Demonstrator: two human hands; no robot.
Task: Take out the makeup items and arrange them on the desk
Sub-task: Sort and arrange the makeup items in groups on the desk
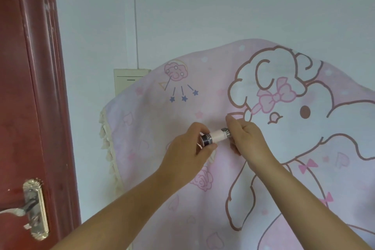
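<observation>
Both hands were raised over a pink cartoon-printed cloth [203,91] that covered the desk, and together they held one small makeup tube [215,136] above it. The tube was cylindrical, with a pale pink body, a dark band of small lettering at each end, and a dark cap end facing the left side. It lay roughly level between the hands, above the middle of the cloth and clear of its surface.

The left hand [185,149] grasped the dark left end, fingers curled around it with the thumb beneath. The right hand [244,138] pinched the other end, its fingers bent over the tube and hiding the tip. Whether the cap was seated or partly pulled off could not be told.

The cloth bore a large white curly-haired cartoon animal with a pink bow, small hearts, roses and three blue stars. A cream tasselled fringe [105,144] ran down the cloth's left edge. Beyond that edge stood a dark red door [30,87] with a brass lever handle [33,207]. A cream wall box [126,80] showed behind the cloth's far left corner, against a pale wall [223,2].
</observation>
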